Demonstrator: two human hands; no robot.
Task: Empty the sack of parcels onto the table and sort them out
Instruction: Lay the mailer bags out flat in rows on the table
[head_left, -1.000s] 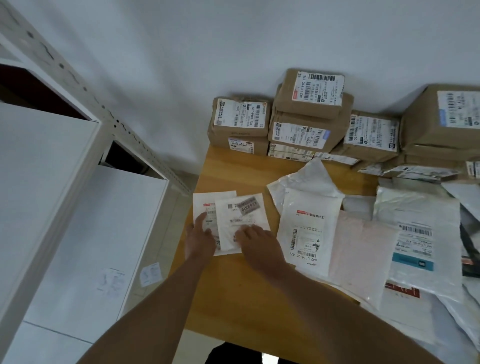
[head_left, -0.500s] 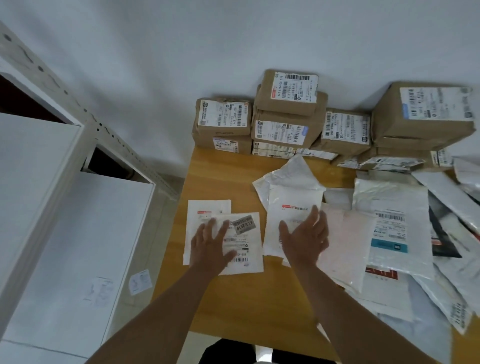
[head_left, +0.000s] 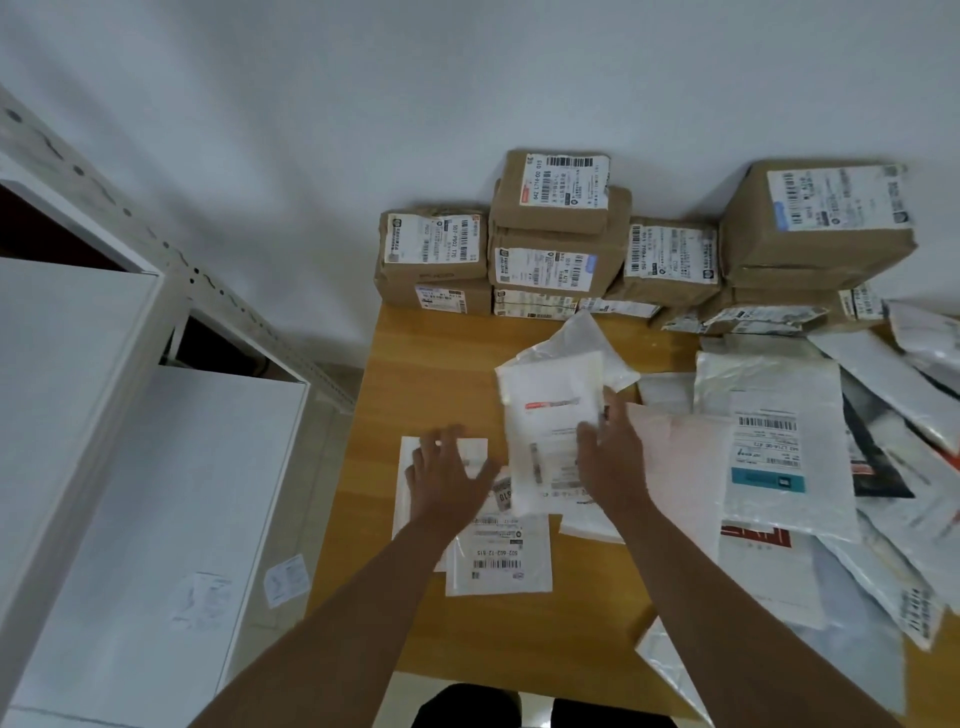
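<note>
On the wooden desk we log: our left hand, fingers spread flat on two flat white mailers near the left edge; our right hand gripping a white poly mailer mid-desk; brown cartons along the far edge.

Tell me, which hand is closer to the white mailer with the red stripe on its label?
Right. The right hand grips the red-striped white mailer at its right edge; the left hand lies spread on flat envelopes just left of it.
</note>
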